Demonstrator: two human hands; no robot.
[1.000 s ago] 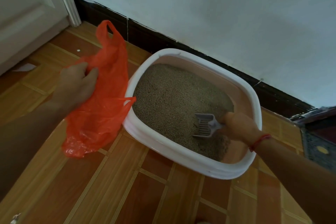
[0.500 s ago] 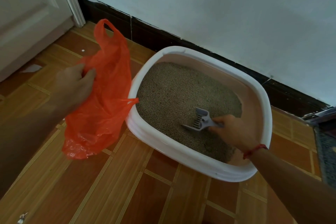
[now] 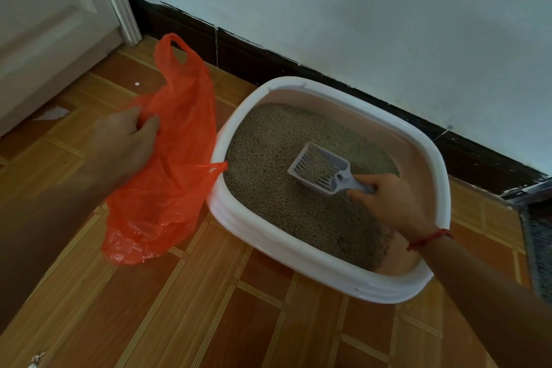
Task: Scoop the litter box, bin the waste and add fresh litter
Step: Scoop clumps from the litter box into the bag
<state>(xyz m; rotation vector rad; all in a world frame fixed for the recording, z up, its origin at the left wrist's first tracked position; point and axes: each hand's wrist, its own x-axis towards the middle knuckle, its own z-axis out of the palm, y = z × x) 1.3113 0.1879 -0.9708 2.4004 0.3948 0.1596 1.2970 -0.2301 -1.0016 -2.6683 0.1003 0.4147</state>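
While the left hand (image 3: 125, 140) pinches the orange bag (image 3: 167, 176), the right hand (image 3: 388, 200) grips the scoop (image 3: 319, 167) (holding litter) over the litter box (image 3: 298, 251).

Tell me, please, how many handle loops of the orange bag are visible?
2. The upper loop sticks up at the orange bag's top, near the skirting board; the side loop points toward the litter box rim. None seems hidden.

The left forearm (image 3: 50, 197) enters from about 8 o'clock and the right forearm (image 3: 484, 287) from about 4 o'clock, both bare. A thin red cord bracelet (image 3: 430, 238) circles the wrist just behind the right hand (image 3: 388, 200); the left hand (image 3: 125, 140) is bare.
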